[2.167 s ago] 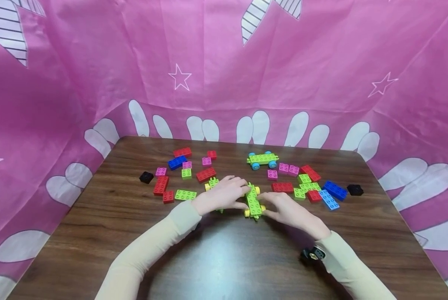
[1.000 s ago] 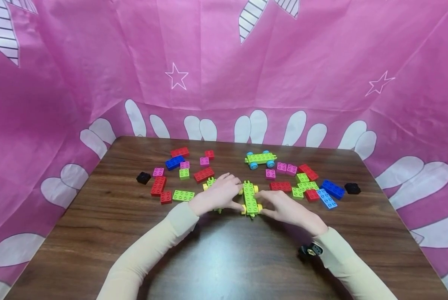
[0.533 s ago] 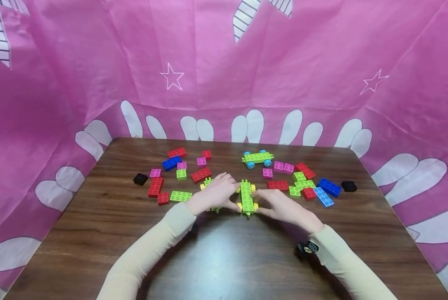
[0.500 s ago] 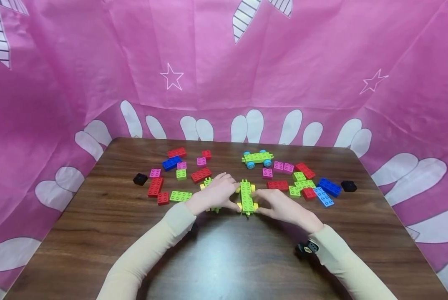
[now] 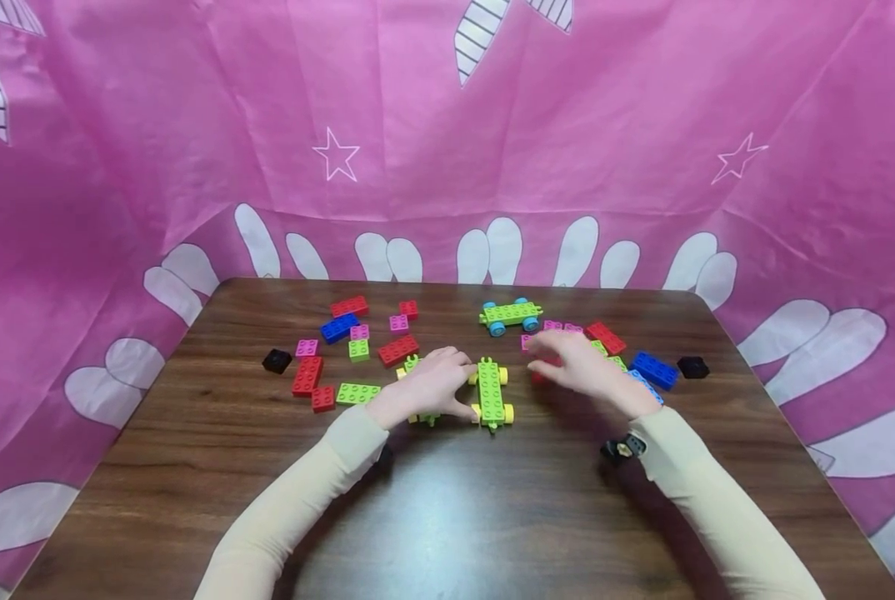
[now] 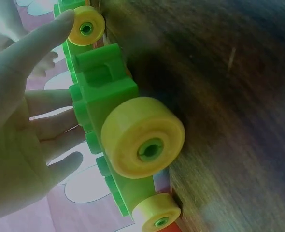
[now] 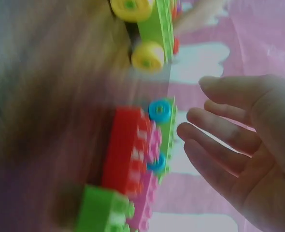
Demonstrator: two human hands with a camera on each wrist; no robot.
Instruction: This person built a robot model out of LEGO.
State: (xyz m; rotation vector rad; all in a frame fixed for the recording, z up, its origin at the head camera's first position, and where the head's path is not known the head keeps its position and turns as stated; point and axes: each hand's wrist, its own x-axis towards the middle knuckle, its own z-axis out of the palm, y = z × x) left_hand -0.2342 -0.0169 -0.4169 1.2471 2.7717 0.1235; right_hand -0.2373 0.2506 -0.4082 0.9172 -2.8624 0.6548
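Observation:
My left hand arches over one lime-green toy car base with yellow wheels, hiding most of it in the head view. Its thumb and fingertips touch the wheels on the left side of a second such car base. The left wrist view shows the thumb laid against a yellow wheel and the other fingers extended. Over the bricks to the right hovers my right hand, fingers loosely bent with nothing between them. Close by it is a red brick, mostly covered by the hand in the head view.
A green car base with blue wheels stands at the back. Loose red, blue, pink and green bricks lie on the left, among them a long red brick. On the right are a dark blue brick and a black piece.
My right hand has let go of the second yellow-wheeled car base and moved right and away from me, over the bricks. The left hand stays at the car bases. The view has shifted slightly.

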